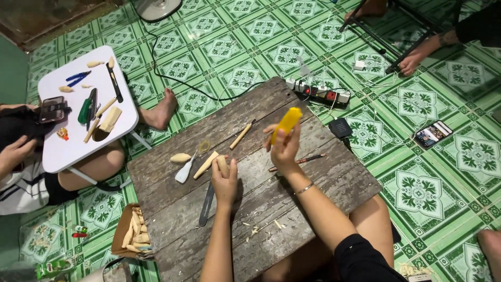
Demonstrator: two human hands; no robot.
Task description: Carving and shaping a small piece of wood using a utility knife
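The left hand [225,180] sits low on the weathered wooden board [334,183], fingers curled tight round a small pale wood piece [223,165] that pokes up out of the fist, just above the board. The right hand [284,149] is raised above the board, fingers closed on the lower end of a yellow block [286,124], which tilts up and away toward the far edge.

That wood piece looks light, stiff and dry, smooth enough to twist in the fingers, so a wrap round its thick middle is the sound hold. The yellow block looks light as well; whether it is hard or spongy I cannot tell, and a grip by the long sides near one end suits it.

Around the hands lie a flat wood blank [206,164], a white-handled scraper [184,172], an oval wood piece [180,157], a long metal blade [207,203], a wooden-handled carving tool [241,135] and a thin dark pencil-like tool [300,161]. Pale shavings [263,226] scatter the near part of the board.

Off to the left another person sits at a small white table [62,151] laden with tools, and a cardboard box [133,233] of carved pieces rests on the green tiled floor [449,177]. A power strip [319,91] lies beyond the board.
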